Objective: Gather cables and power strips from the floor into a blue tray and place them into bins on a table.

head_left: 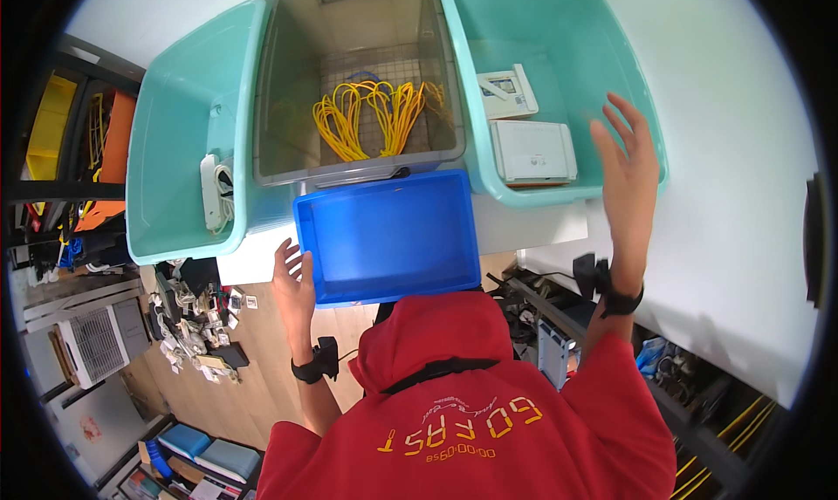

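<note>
My left hand [294, 277] is beside the left rim of a shallow blue tray [393, 238], fingers apart and nothing in them. Whether its fingertips touch the rim I cannot tell. Over the right side of a teal tub [559, 64] is my right hand [630, 164], raised with its fingers spread and holding nothing. In that tub lie a white rectangular device [534, 151] and, behind it, a white box with a printed picture [506, 93]. The blue tray has nothing in it.
A grey see-through bin [288, 90] holds looped yellow cables [371, 120]. Left of it, another teal tub [179, 116] contains a white power strip [212, 193]. Piled adapters and cables [192, 321] lie on the floor at left. Shelving [65, 190] stands at far left.
</note>
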{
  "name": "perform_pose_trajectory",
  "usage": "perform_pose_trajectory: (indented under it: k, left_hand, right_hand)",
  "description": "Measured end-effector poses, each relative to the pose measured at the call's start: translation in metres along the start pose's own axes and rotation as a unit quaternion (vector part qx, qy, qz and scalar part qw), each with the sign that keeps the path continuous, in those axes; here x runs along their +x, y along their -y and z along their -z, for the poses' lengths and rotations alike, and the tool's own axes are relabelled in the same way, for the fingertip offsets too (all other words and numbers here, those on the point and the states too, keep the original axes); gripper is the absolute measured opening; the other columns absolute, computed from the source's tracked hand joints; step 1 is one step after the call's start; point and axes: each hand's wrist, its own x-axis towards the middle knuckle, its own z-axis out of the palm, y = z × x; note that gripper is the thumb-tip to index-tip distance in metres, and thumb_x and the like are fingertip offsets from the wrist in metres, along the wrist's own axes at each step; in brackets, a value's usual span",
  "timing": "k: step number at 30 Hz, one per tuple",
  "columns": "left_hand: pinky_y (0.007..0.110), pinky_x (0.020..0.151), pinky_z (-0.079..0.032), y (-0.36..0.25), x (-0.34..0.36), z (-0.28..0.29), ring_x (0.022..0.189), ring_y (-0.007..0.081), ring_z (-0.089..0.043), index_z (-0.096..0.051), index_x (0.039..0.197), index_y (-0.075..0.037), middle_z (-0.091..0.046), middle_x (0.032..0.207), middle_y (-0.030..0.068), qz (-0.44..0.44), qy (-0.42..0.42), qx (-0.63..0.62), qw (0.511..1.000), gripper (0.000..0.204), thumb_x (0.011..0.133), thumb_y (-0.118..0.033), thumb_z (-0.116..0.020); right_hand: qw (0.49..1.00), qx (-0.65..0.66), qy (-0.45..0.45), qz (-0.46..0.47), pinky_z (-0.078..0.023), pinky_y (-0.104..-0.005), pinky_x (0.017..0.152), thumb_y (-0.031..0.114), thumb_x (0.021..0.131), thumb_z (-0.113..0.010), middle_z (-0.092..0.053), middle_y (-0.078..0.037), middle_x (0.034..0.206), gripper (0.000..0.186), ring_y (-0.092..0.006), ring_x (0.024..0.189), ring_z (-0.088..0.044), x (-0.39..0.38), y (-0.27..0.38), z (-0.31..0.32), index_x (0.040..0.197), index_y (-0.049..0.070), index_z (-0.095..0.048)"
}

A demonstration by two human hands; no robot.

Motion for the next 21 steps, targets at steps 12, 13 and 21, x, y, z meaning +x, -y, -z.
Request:
perform_pose_trajectory:
  k: [12,13,21]
  left_hand:
    - [0.046,0.089,-0.055,0.250,-0.001,-0.012,0.109,0.0390,-0.067,-0.050,0.138,0.008,-0.062,0.122,0.0314,-0.029,0.082,0.141,0.986,0.063,0.093,-0.029,-0.074]
    - [0.046,0.094,-0.052,0.270,-0.001,-0.023,0.114,0.0401,-0.063,-0.051,0.137,0.009,-0.060,0.125,0.0313,-0.013,0.078,0.130,0.988,0.064,0.092,-0.030,-0.075]
    - [0.040,0.082,-0.053,0.315,0.005,-0.068,0.094,0.0292,-0.066,-0.053,0.117,0.007,-0.068,0.108,0.0195,0.195,0.068,-0.139,0.968,0.049,0.088,-0.021,-0.081]
  right_hand:
    - [0.978,-0.147,0.051,-0.138,-0.055,-0.0398,0.070,0.024,0.097,-0.067,-0.074,-0.019,0.092,0.029,-0.0322,0.077,-0.072,-0.208,-0.110,-0.088,0.107,-0.003,-0.067]
    - [0.974,-0.153,0.071,-0.152,-0.056,-0.0409,0.073,0.024,0.097,-0.066,-0.073,-0.020,0.096,0.030,-0.0343,0.082,-0.072,-0.225,-0.146,-0.097,0.111,-0.003,-0.066]
    - [0.932,-0.272,0.150,-0.188,-0.053,-0.0492,0.092,0.027,0.089,-0.074,-0.068,-0.030,0.116,0.060,-0.0466,0.108,-0.066,-0.293,-0.261,-0.164,0.135,-0.007,-0.054]
